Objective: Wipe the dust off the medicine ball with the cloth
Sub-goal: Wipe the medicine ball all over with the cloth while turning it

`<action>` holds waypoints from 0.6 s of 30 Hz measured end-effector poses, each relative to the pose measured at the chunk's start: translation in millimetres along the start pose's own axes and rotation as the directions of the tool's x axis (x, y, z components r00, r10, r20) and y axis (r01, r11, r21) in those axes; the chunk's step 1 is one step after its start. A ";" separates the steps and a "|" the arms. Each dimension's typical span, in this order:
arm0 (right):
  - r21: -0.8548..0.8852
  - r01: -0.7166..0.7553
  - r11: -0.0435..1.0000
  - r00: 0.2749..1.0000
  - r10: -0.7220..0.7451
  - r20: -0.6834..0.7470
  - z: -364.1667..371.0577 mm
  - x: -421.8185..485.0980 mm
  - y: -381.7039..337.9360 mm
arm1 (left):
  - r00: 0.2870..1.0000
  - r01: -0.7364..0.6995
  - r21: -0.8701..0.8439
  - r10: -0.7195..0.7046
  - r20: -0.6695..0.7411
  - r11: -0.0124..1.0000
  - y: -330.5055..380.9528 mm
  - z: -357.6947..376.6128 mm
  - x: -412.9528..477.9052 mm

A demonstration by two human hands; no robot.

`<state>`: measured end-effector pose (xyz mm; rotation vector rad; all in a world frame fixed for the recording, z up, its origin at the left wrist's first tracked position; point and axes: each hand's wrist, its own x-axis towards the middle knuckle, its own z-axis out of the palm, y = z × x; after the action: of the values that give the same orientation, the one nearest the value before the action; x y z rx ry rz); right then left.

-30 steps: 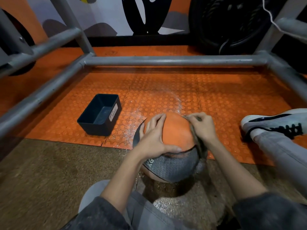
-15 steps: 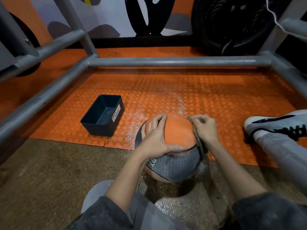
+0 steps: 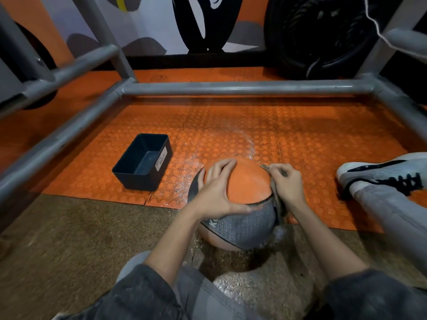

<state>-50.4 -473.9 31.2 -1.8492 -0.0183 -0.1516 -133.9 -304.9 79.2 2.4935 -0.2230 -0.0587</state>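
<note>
Most of the cloth [image 3: 278, 205] is hidden under the right grip [image 3: 288, 185], whose curled fingers clamp it against the right side of the ball [image 3: 248, 183]. The left grip [image 3: 216, 192] lies splayed, fingers apart, on the ball, which sits on the floor at the edge of the mat [image 3: 231, 125]. One ball, one cloth, one bin [image 3: 143, 162].

Site: gym or training room, seen at floor level.

Evidence:
- Orange studded rubber tiles [image 3: 312, 144] cover the far floor. A rough brown surface [image 3: 69, 239] lies near.
- A grey steel tube frame [image 3: 231, 87], rack-like, runs across the far side and along left and right.
- A thick black coiled rope [image 3: 307, 31] sits far right by the wall.
- The wall [image 3: 147, 24] is painted in bold orange, white and black shapes.
- An orange-and-grey medicine ball [image 3: 247, 183] is in the middle.
- A white sports shoe [image 3: 379, 174] is at right.
- White powder [image 3: 250, 146] dusts the tiles.
</note>
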 end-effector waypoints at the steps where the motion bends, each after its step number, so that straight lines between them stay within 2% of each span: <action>1: 0.006 -0.040 0.999 0.999 0.040 0.014 0.4 2.8 1.9 | 0.999 -0.012 0.025 0.011 0.034 1.000 1.6 -1.8 -0.8; 3: -0.001 -0.034 0.999 0.999 0.034 0.003 3.5 -0.3 -1.3 | 0.999 -0.006 0.042 0.004 0.047 0.999 2.2 -3.4 -0.2; 4: -0.026 0.018 0.999 1.000 -0.019 -0.025 5.7 -5.8 -5.2 | 0.999 0.002 0.034 -0.003 0.036 0.999 2.0 -3.6 0.8; 6: -0.144 0.196 0.970 0.976 -0.207 -0.071 13.9 -27.6 -13.8 | 1.000 0.020 0.025 -0.020 0.008 1.000 1.0 -4.1 2.3; 8: -0.238 0.378 0.895 0.919 -0.394 -0.020 24.5 -59.4 -22.0 | 1.000 0.030 0.027 -0.030 -0.001 0.999 -0.5 -4.7 1.8; 10: -0.257 0.492 0.831 0.867 -0.495 0.060 26.3 -75.7 -26.6 | 0.999 0.031 0.013 -0.031 0.012 0.999 -2.3 -4.4 -0.1; 12: -0.244 0.470 0.849 0.877 -0.481 0.016 19.4 -59.8 -18.0 | 1.000 0.029 0.013 -0.029 0.004 1.000 -4.3 -3.7 -2.8; 14: -0.171 0.289 0.942 0.950 -0.304 -0.066 8.4 -30.5 -2.8 | 1.000 0.027 0.010 -0.027 -0.007 1.000 -6.7 -1.8 -4.6; 16: -0.112 0.132 0.985 0.988 -0.140 -0.066 1.6 -17.2 6.4 | 1.000 0.021 0.009 -0.021 -0.009 1.000 -7.0 -0.3 -3.4; 18: -0.129 0.168 0.977 0.978 -0.181 -0.100 5.9 -30.3 3.3 | 1.000 0.026 0.011 -0.025 -0.012 1.000 -6.9 -0.6 0.1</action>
<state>-79.6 -467.2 23.0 -1.9556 -0.0965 -0.3854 -132.7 -299.1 75.5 2.5071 -0.1872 -0.0533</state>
